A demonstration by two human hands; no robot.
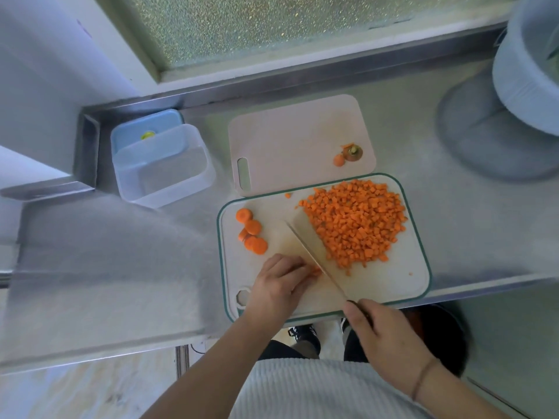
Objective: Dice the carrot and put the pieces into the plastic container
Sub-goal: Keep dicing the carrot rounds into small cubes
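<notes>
Orange everywhere on the green-rimmed cutting board [402,285] at the front edge of the steel bench [472,237], so the dicing is well along but not finished. A big pile of diced carrot [357,222] sits on the right half of the board, and a few uncut carrot rounds [252,231] wait near its left edge. The left hand [278,285] is curled over a small carrot piece [316,271], pinning it to the board, fingertips right against the knife [314,252]. The right hand [384,334] grips the knife handle, with the blade angled across the board between the left hand and the pile. The plastic container [165,164] stands open and looks empty near the back left corner of the bench, well apart from the board, with its blue lid [145,131] behind it. A second, pinkish board [290,140] holds the carrot top [352,152]. I'd guess the next move is chopping down this piece with knuckles tucked, then dicing the rounds before anything gets scooped over.
</notes>
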